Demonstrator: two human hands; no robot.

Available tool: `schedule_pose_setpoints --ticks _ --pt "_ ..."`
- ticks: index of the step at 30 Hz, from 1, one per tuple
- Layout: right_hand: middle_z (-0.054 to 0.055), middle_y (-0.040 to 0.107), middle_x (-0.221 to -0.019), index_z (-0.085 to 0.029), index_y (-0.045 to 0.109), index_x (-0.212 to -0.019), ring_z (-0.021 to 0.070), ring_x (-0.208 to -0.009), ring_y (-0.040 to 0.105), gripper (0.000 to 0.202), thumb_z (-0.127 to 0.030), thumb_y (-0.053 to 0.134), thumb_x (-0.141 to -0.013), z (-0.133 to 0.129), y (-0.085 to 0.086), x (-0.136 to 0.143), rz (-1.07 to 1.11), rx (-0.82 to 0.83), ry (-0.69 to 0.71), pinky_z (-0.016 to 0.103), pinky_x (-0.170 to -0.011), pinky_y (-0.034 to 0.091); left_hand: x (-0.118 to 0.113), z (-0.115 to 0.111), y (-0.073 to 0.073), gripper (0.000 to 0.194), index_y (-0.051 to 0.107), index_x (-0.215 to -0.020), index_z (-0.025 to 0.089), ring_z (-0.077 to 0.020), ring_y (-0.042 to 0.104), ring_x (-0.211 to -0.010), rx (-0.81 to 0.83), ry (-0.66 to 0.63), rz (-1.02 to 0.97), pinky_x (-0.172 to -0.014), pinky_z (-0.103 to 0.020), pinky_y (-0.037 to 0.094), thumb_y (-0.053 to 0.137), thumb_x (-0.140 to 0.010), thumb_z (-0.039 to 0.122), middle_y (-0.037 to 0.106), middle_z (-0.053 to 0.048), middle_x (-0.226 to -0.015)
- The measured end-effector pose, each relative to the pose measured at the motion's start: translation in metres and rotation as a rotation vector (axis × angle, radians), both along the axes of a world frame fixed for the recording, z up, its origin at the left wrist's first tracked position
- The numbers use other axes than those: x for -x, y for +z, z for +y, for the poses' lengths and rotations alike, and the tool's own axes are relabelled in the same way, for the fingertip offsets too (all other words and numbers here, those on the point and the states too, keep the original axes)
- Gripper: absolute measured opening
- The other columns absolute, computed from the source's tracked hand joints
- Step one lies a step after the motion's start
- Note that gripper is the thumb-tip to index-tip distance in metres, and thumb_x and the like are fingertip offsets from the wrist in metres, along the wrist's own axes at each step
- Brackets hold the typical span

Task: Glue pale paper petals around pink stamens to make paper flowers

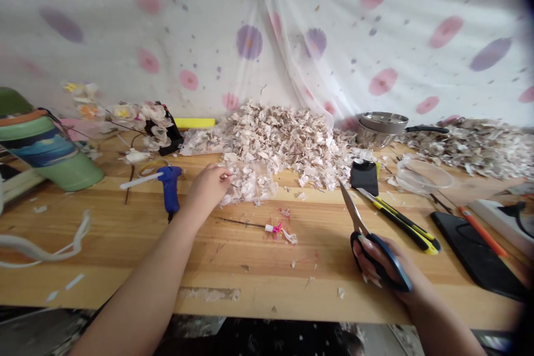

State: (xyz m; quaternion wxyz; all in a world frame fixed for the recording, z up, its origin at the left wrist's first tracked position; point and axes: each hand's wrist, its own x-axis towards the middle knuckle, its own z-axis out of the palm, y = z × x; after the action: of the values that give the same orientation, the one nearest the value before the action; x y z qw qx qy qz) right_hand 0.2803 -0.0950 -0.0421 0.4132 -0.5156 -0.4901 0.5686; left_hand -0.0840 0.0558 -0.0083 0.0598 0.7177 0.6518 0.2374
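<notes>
The scissors (366, 232) with dark blue looped handles and metal blades are in the right hand (390, 268), over the right part of the light wooden desk (267, 267). Their long axis slants: the handles are nearer the person and to the right, the tip farther away and to the left. The right fingers are curled through and around the loops.

The left hand (209, 184) is at the left edge of a clear plastic bag of pale petals (249, 182). Its fingers are bent, thumb and forefinger tips drawn together; whether they pinch anything, I cannot tell.

Between the hands, on the desk, lies a thin dark stem (242, 222) with a white sleeve, a bright pink binding and a pale petal at its right end. It runs nearly left to right, its bare end pointing left and slightly away.

Directly behind the bag, a large heap of pale dried petals (283, 142) blocks the way toward the curtain. A blue glue gun (170, 186) lies left of the left hand, its white stick pointing left. Right of the scissors, a black-and-yellow utility knife (403, 222) lies slantwise, with a black phone (479, 253) beyond it.
</notes>
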Motion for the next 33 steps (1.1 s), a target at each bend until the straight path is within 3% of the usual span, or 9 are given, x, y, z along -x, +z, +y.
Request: schedule_pose_setpoints --ticks 5,9,12,21,25,27,30,33 --pt "-0.005 0.044 -0.047 -0.015 0.055 -0.066 0.0076 -0.04 0.041 0.049 -0.062 0.067 -0.077 -0.001 0.001 0.0 -0.012 0.008 0.0 0.022 -0.044 0.039 0.005 0.002 0.0 0.038 0.06 -0.121 0.014 -0.0234 0.067 -0.092 0.053 -0.05 -0.068 -0.08 -0.033 0.051 0.045 -0.089 0.027 0.07 -0.011 -0.105" --pt "-0.004 0.045 -0.046 -0.015 0.056 -0.065 0.0081 -0.04 0.041 0.051 -0.064 0.065 -0.077 -0.001 0.004 0.002 -0.026 0.009 -0.011 0.023 -0.044 0.039 0.014 -0.005 0.006 0.043 0.064 -0.113 0.017 -0.0265 0.063 -0.104 0.145 -0.223 -0.002 -0.089 -0.035 0.05 0.067 -0.074 0.034 0.066 -0.011 -0.115" --pt "-0.004 0.045 -0.046 -0.015 0.057 -0.066 0.0081 -0.04 0.041 0.051 -0.064 0.066 -0.076 -0.001 0.003 0.002 -0.022 0.02 -0.021 0.023 -0.043 0.038 0.016 -0.011 0.007 0.045 0.067 -0.106 0.019 -0.0327 0.054 -0.117 0.174 -0.295 0.091 -0.1 -0.041 0.042 0.074 -0.062 0.022 0.061 -0.012 -0.12" --pt "-0.005 0.044 -0.046 -0.016 0.057 -0.066 0.0081 -0.039 0.04 0.049 -0.062 0.065 -0.078 -0.001 -0.001 0.0 -0.019 0.012 -0.028 0.023 -0.044 0.037 0.021 -0.008 -0.001 0.046 0.062 -0.119 0.014 -0.0402 0.046 -0.124 0.114 -0.092 0.187 -0.103 -0.05 0.036 0.053 -0.075 0.007 0.055 -0.02 -0.125" --pt "-0.003 0.05 -0.047 -0.016 0.058 -0.069 0.0105 -0.043 0.045 0.046 -0.06 0.064 -0.08 0.005 0.001 0.002 -0.095 -0.026 -0.124 0.024 -0.047 0.038 0.007 -0.009 0.005 0.043 0.057 -0.123 0.007 -0.0413 0.045 -0.123 0.063 -0.057 0.113 -0.104 -0.055 0.032 0.048 -0.082 0.011 0.054 -0.024 -0.124" --pt "0.001 0.06 -0.057 -0.015 0.062 -0.078 0.0121 -0.05 0.051 0.041 -0.056 0.067 -0.079 0.007 0.003 0.002 -0.152 -0.053 -0.181 0.025 -0.052 0.041 -0.006 -0.015 0.01 0.039 0.057 -0.123 0.011 -0.0342 0.051 -0.118 0.08 -0.143 0.05 -0.102 -0.048 0.037 0.047 -0.085 0.016 0.057 -0.019 -0.122" --pt "0.006 0.069 -0.078 -0.015 0.066 -0.093 0.0162 -0.061 0.058 0.042 -0.054 0.069 -0.076 0.006 0.005 0.001 -0.262 -0.087 -0.252 0.027 -0.058 0.045 -0.022 -0.029 0.015 0.034 0.061 -0.116 0.022 -0.0214 0.064 -0.097 0.23 -0.404 -0.024 -0.086 -0.031 0.049 0.053 -0.083 0.02 0.067 -0.005 -0.109" --pt "0.005 0.068 -0.072 -0.018 0.069 -0.089 0.0211 -0.067 0.061 0.035 -0.051 0.066 -0.077 -0.001 0.006 0.003 -0.498 -0.135 -0.318 0.029 -0.056 0.044 -0.03 -0.042 0.011 0.033 0.065 -0.105 0.024 -0.0213 0.064 -0.095 0.368 -0.587 -0.021 -0.081 -0.029 0.048 0.068 -0.072 0.021 0.069 -0.003 -0.105"
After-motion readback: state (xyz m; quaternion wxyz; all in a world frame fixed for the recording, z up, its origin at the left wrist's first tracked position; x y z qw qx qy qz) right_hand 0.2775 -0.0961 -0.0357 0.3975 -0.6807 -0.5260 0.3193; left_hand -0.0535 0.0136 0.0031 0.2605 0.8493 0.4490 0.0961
